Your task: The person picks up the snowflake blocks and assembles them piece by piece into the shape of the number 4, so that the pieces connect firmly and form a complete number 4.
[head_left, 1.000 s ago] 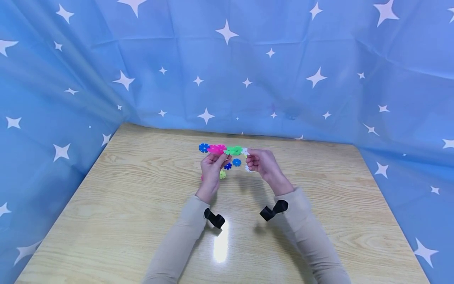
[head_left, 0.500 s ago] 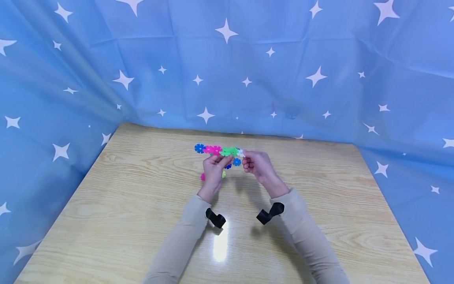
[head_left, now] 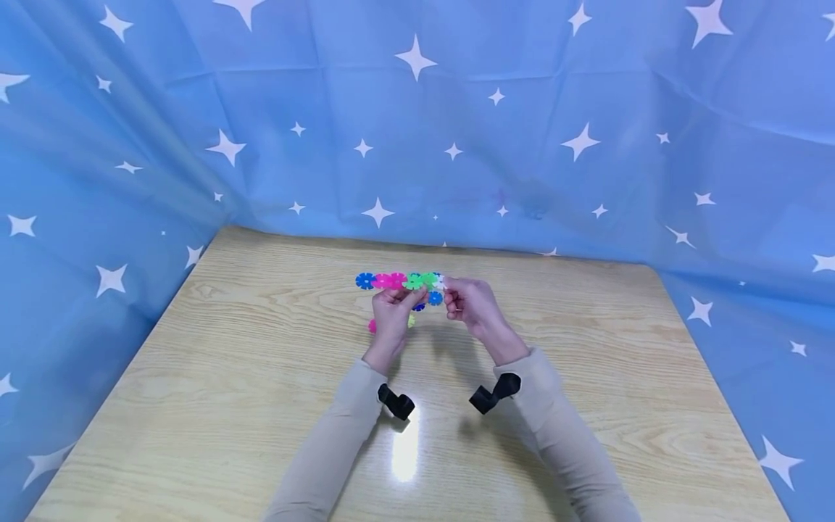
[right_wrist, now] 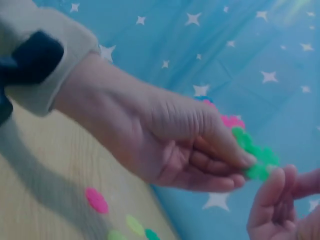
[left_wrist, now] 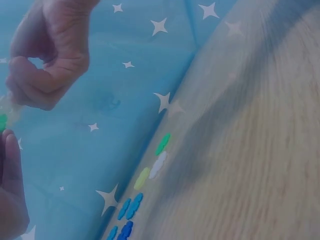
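Above the table, my left hand (head_left: 391,319) pinches a row of notched plastic snowflake discs near its green end. From left to right the row has a blue disc (head_left: 366,280), two pink discs (head_left: 396,280) and two green discs (head_left: 414,280). My right hand (head_left: 478,308) pinches a white snowflake disc (head_left: 440,281) at the green end, overlapping it in the head view. In the right wrist view, the left thumb presses on the green discs (right_wrist: 250,145), with the right fingertips (right_wrist: 274,177) right at their edge. Fingers hide much of the white disc.
Loose discs lie on the table (head_left: 261,406) beyond and under the hands: a blue one (head_left: 435,298), a pink one (right_wrist: 96,200), a green one (left_wrist: 162,143), a white one (left_wrist: 158,165), a yellow one (left_wrist: 142,178). A starry blue curtain (head_left: 535,159) borders the table.
The row of discs has shifted left and slightly down. My right hand has moved left with the white disc, and my left thumb now lies closer to the green end.
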Action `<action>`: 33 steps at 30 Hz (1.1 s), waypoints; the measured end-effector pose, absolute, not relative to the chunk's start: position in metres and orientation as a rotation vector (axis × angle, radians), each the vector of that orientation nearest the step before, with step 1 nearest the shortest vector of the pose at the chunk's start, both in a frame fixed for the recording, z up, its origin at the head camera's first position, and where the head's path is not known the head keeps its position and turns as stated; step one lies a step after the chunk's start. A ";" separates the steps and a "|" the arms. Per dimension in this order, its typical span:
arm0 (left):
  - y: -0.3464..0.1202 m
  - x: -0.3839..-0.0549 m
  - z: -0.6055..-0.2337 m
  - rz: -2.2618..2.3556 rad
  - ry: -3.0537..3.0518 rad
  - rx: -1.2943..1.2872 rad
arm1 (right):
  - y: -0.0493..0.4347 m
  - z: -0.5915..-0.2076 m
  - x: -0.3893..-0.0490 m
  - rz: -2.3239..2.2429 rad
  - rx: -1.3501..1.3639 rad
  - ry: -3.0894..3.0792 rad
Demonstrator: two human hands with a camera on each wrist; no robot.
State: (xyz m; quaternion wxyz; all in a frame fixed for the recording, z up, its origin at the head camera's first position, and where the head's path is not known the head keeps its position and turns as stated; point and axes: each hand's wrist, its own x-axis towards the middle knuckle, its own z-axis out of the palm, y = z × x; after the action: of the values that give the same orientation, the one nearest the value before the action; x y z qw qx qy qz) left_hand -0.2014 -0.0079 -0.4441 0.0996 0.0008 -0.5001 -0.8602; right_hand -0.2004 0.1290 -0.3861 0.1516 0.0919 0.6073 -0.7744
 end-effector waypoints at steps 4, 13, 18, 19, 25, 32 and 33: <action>-0.010 -0.203 -0.440 -2.577 -1.433 0.005 | 0.137 -0.392 -0.204 -2.221 0.208 1.789; -0.017 -0.203 -0.436 -2.635 -1.356 -0.008 | 0.166 -0.434 -0.219 -1.843 0.188 2.310; -0.018 -0.202 -0.435 -2.642 -1.365 -0.025 | 0.174 -0.455 -0.223 -1.490 0.091 2.626; -0.018 -0.202 -0.434 -2.644 -1.364 -0.023 | 0.175 -0.458 -0.223 -1.429 0.068 2.665; -0.018 -0.202 -0.433 -2.653 -1.363 -0.012 | 0.175 -0.468 -0.229 -1.245 -0.042 2.781; -0.017 -0.202 -0.434 -2.662 -1.370 0.008 | 0.172 -0.472 -0.236 -1.108 -0.043 2.824; -0.017 -0.202 -0.434 -2.661 -1.372 0.009 | 0.171 -0.471 -0.237 -1.085 -0.040 2.828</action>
State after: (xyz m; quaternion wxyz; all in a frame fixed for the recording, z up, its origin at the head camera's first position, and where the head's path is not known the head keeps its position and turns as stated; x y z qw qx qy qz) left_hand -0.2018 -0.0167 -0.4341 0.0736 0.0031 -0.4570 -0.8864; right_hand -0.2371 0.1713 -0.4712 0.0561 -0.0131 0.9321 -0.3577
